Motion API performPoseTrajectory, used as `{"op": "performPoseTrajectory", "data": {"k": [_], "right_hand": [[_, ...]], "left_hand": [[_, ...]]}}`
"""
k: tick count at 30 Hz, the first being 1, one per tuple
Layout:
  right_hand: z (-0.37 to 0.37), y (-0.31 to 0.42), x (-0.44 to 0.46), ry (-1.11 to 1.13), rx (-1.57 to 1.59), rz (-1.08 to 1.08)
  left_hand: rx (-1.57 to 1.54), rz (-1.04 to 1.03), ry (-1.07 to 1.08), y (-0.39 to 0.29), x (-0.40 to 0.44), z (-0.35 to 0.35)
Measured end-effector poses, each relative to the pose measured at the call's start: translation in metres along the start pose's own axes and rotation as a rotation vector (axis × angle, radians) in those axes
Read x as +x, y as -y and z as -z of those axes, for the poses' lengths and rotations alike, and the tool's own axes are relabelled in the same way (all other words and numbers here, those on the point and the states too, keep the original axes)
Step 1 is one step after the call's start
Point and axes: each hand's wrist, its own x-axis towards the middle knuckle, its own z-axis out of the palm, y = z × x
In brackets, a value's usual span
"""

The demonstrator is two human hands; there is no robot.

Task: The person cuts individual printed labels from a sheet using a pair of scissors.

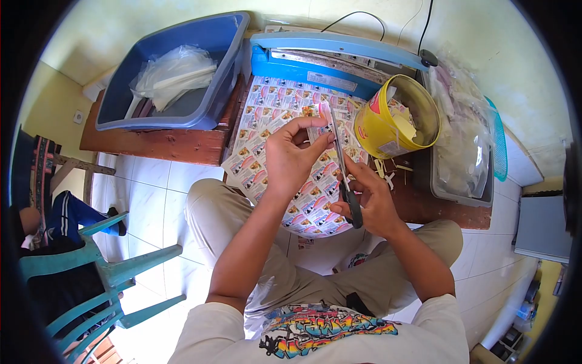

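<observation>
My left hand pinches a small printed label piece between thumb and fingers; whether it is one layer or several I cannot tell. My right hand is closed around the black handles of a pair of scissors, whose blades point away from me along the piece's right edge. Below both hands, sheets of printed labels spread over the bench and hang past its front edge. Just right of the scissors, a yellow bucket leans on its side a little, with paper scraps inside.
Behind the sheets stands a blue paper cutter with its long arm. A blue tub with plastic bags is on the left, a grey bin of plastic bags on the right. Paper trimmings lie by the bucket. Green plastic chair at lower left.
</observation>
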Motion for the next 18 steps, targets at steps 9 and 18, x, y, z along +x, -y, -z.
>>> {"op": "performPoseTrajectory", "data": {"k": [9,18], "right_hand": [[-0.0005,-0.0031,0.0003,0.003,-0.002,0.011],[-0.0034,-0.0028,0.0009,-0.007,-0.003,0.004]], "left_hand": [[-0.012,0.008,-0.002,0.0019,0.0002,-0.0006],[0.032,0.015,-0.004,0.0052,0.0026,0.0018]]}}
